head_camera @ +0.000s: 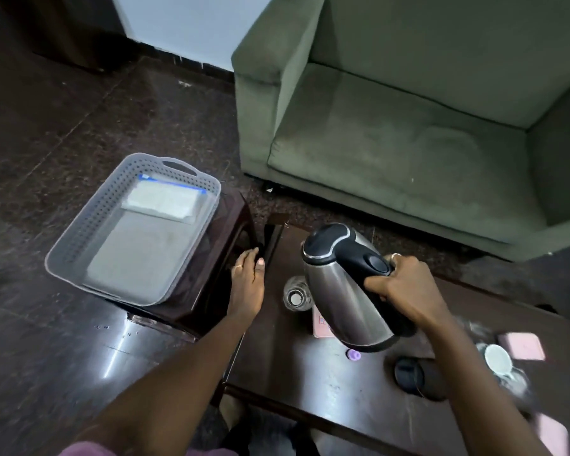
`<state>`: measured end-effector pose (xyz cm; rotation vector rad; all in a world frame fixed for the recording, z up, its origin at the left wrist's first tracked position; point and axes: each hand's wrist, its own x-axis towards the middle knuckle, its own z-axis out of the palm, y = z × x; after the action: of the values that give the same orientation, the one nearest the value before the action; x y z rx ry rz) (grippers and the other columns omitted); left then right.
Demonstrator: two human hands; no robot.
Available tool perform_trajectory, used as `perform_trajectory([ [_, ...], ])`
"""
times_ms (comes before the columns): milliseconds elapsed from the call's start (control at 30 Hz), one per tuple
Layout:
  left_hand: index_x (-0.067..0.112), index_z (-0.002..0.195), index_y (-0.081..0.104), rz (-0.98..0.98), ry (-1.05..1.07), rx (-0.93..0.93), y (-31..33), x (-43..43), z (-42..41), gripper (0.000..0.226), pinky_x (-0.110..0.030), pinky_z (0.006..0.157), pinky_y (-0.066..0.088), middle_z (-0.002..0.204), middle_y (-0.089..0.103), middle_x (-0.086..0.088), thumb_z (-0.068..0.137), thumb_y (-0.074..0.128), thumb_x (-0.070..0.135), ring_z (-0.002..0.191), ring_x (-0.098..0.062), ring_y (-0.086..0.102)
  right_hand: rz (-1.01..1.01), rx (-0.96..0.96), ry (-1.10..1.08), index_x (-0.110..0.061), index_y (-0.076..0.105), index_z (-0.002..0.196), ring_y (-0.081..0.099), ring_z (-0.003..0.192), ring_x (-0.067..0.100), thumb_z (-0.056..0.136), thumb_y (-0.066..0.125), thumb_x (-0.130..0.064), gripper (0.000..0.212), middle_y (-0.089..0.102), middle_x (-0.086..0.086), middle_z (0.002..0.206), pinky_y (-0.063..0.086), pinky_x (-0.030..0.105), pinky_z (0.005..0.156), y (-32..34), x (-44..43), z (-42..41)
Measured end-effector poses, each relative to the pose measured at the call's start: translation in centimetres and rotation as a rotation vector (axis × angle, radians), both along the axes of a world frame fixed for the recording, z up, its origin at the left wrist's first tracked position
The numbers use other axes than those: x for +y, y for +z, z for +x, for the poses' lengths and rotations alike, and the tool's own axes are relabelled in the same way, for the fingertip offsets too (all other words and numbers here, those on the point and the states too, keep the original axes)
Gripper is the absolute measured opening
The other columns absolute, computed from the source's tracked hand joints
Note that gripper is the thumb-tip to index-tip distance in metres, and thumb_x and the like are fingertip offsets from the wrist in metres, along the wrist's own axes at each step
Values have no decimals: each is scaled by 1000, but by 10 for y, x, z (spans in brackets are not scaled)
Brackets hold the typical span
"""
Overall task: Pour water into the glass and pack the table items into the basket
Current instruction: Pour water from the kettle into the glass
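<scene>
My right hand (399, 287) grips the black handle of a steel kettle (343, 287), held upright above the dark table (310, 383). Just left of the kettle stands a clear glass (295, 294). My left hand (248, 284) rests flat on the table's left edge, holding nothing. A grey perforated basket (79, 238) sits on a dark stool to the left, with a white packet (162, 200) in a clear bag inside it.
On the table lie a pink card (320, 320) partly under the kettle, a small purple cap (353, 355), a black cylinder (418, 376) on its side, a white cup (499, 358) and a pink pad (520, 345). A green sofa (408, 126) stands behind.
</scene>
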<state>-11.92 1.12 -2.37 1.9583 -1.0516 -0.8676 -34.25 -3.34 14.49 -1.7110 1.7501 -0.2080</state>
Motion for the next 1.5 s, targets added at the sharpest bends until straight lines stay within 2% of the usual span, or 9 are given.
perform_trajectory([
  [167, 7, 142, 31, 219, -179, 16, -38, 3, -29, 50, -35, 116, 17, 150, 30, -17, 98, 42, 27, 140, -29, 25, 102, 66, 17, -15, 61, 65, 59, 51, 16, 52, 66, -29, 20, 60, 1, 51, 39, 24, 43, -16, 2, -34],
  [267, 9, 146, 21, 328, -263, 11, -56, 3, -44, 74, -33, 116, 14, 154, 21, -14, 89, 59, 35, 143, -26, 18, 147, 74, 47, -16, 60, 63, 57, 49, 12, 54, 69, -30, 19, 58, -2, 48, 39, 24, 43, -29, 1, -41],
  [433, 6, 146, 18, 357, -343, -39, -73, -1, -61, 108, -26, 115, 15, 153, 25, -12, 65, 82, 35, 143, -21, 19, 202, 74, 99, -21, 54, 53, 51, 39, 2, 61, 76, -21, 23, 52, -10, 35, 32, 11, 34, -52, -4, -45],
  [567, 10, 146, 23, 355, -305, -65, -78, -1, -64, 105, -24, 112, 21, 150, 31, -9, 62, 83, 31, 139, -21, 29, 246, 93, 129, -16, 57, 57, 52, 38, 4, 59, 77, -27, 23, 55, -8, 39, 32, 12, 31, -57, -9, -39],
  [767, 16, 145, 27, 372, -260, -66, -86, -5, -66, 96, -27, 107, 33, 148, 33, -5, 66, 79, 29, 134, -20, 38, 258, 176, 182, -18, 58, 57, 59, 51, 13, 55, 77, -39, 28, 60, -4, 51, 41, 26, 44, -63, -19, -27],
  [900, 12, 143, 31, 373, -246, -57, -88, -7, -67, 93, -24, 109, 30, 146, 38, -6, 66, 79, 29, 133, -20, 40, 282, 212, 203, -20, 59, 60, 61, 58, 18, 54, 76, -41, 28, 63, 0, 57, 41, 26, 49, -71, -25, -20],
  [1000, 11, 141, 35, 351, -275, -123, -89, -7, -64, 93, -28, 110, 34, 141, 45, -8, 62, 81, 29, 128, -24, 44, 297, 209, 181, -17, 60, 61, 59, 51, 18, 55, 76, -39, 28, 61, 1, 53, 42, 26, 47, -75, -29, -15],
  [1167, 24, 143, 32, 429, -299, -151, -87, -8, -58, 98, -31, 111, 32, 145, 39, 0, 60, 83, 35, 133, -26, 32, 340, 199, 173, -14, 62, 66, 58, 48, 19, 57, 76, -36, 28, 60, 2, 53, 44, 27, 47, -77, -36, -10],
  [1500, 30, 134, 35, 450, -322, -231, -83, -9, -55, 91, -41, 98, 41, 136, 48, 3, 57, 81, 43, 125, -28, 41, 371, 252, 199, -17, 59, 63, 61, 54, 22, 53, 74, -39, 29, 62, 3, 56, 41, 25, 51, -80, -40, 0],
])
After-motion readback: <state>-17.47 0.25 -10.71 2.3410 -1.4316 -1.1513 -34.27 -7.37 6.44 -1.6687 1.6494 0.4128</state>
